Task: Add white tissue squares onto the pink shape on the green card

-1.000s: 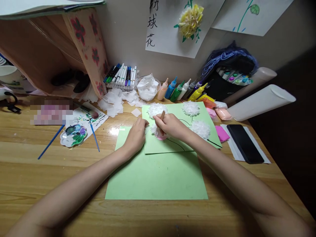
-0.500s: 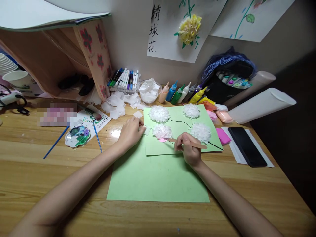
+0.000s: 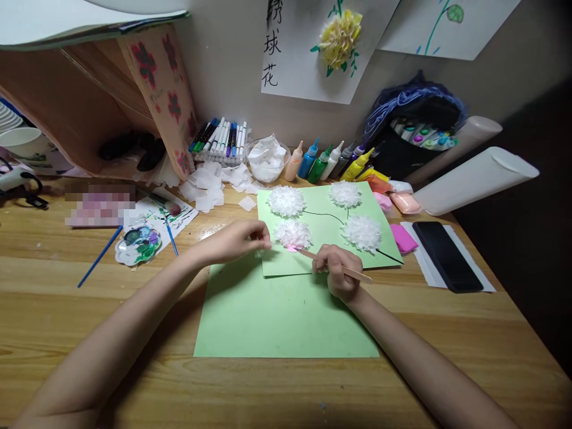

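Observation:
My right hand (image 3: 340, 269) grips a flat wooden craft stick (image 3: 357, 274). Its tip touches pink clay (image 3: 292, 248) at the lower edge of a white tissue-paper flower (image 3: 291, 231). Beside that flower, my left hand (image 3: 248, 239) is pinched closed. A pale scrap of tissue paper shows faintly under its fingertips, mostly hidden. The flower is on a green card (image 3: 330, 262) with other fluffy white flowers (image 3: 363, 233) and thin black lines. Underneath lies a larger green sheet (image 3: 286, 328).
Loose tissue squares (image 3: 205, 185) and a bowl of tissue (image 3: 268, 161) stand behind. Paint bottles (image 3: 318, 167) line the wall. A phone (image 3: 447, 256) lies right; a paint palette (image 3: 138, 245) and brushes lie left. A white tube (image 3: 482, 179) is at the back right.
My left hand has lifted and turned, its fingertips now closer to the lower left flower. The stick has tilted, its tip still at the pink clay. The camera view has shifted slightly.

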Demonstrator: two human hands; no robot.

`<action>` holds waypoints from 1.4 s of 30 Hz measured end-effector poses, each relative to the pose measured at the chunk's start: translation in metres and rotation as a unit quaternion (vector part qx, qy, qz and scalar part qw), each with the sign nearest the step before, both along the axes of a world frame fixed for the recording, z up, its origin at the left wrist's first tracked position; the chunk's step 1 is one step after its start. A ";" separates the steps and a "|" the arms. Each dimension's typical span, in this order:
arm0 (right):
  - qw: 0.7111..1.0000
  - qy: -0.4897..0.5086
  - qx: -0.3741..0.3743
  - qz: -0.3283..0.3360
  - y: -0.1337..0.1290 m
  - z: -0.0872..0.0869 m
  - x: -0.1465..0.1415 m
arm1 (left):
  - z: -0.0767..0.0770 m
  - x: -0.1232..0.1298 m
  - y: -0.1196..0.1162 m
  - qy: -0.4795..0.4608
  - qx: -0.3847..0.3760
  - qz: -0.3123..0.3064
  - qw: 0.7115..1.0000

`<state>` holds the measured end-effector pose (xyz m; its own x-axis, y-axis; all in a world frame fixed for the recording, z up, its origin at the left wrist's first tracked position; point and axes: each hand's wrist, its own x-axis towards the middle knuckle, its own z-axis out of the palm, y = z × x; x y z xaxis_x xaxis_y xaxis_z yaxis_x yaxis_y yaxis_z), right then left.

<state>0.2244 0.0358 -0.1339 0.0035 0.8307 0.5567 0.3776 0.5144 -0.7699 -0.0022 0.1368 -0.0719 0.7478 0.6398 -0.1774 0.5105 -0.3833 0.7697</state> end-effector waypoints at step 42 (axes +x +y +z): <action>0.967 -0.163 -0.190 -0.047 0.044 0.041 -0.040 | -0.049 0.028 -0.010 -0.095 0.103 0.128 0.982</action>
